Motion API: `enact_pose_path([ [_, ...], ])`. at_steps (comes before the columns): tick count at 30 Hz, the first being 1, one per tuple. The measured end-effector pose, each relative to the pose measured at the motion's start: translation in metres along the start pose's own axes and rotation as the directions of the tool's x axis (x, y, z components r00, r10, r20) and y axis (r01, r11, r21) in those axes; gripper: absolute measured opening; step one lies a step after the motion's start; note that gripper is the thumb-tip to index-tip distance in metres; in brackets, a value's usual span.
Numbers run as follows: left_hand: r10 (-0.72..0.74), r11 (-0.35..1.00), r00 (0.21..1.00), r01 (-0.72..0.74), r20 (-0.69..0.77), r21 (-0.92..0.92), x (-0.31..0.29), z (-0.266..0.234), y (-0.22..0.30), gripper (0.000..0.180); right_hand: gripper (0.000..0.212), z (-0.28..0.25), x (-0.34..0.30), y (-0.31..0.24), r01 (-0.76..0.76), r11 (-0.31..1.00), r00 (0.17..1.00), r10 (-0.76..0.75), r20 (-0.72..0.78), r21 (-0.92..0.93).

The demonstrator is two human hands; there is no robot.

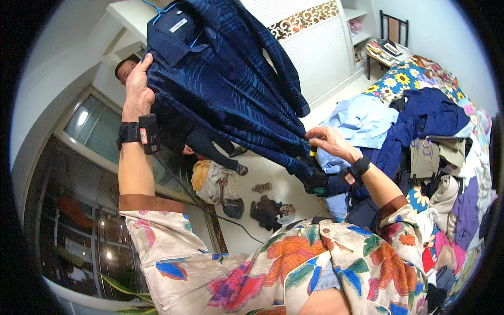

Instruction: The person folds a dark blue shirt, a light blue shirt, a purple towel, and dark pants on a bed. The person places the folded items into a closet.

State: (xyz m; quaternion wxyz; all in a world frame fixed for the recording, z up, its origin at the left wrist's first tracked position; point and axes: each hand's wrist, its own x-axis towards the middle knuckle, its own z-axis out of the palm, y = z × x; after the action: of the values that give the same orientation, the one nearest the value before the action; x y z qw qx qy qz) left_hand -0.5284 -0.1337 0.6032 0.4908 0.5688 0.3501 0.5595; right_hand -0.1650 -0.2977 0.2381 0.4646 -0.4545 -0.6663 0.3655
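A dark blue patterned long-sleeved shirt (215,79) is stretched out in front of me on a blue hanger (157,10). My left hand (139,86) is raised and closed on the shirt's shoulder beside the collar. Lower and to the right, my right hand (336,144) has its thumb and fingers closed at the edge of the shirt's lower part. One sleeve hangs free on the far side, its cuff above my right hand. The shirt's lower end reaches the clothes beside the bed, where dark fabrics run together.
On the right, a bed with a sunflower-print cover (401,79) carries a heap of clothes, including a light blue shirt (362,118). Socks and dark garments (270,212) lie on the floor. Behind the shirt sits a person (210,149). A chair (394,31) stands at the back right.
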Motion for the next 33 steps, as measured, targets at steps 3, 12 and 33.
enact_pose_path([
  [3,0.002,1.000,0.999,-0.003,0.038,0.011,0.019,0.017,-0.011,0.035,0.027,-0.001,-0.020,0.009,-0.008,0.999,1.000,0.008,0.005,-0.033],
  [12,-0.132,0.971,0.859,0.211,0.495,-0.108,-0.043,0.127,-0.021,0.054,0.083,0.034,-0.014,-0.071,0.406,0.913,0.897,-0.391,-0.204,0.033],
  [33,-0.018,0.883,0.263,0.457,0.965,-0.108,-0.228,0.590,-0.321,0.019,0.036,-0.062,-0.258,0.046,0.449,0.576,0.365,0.579,-0.729,0.683],
])
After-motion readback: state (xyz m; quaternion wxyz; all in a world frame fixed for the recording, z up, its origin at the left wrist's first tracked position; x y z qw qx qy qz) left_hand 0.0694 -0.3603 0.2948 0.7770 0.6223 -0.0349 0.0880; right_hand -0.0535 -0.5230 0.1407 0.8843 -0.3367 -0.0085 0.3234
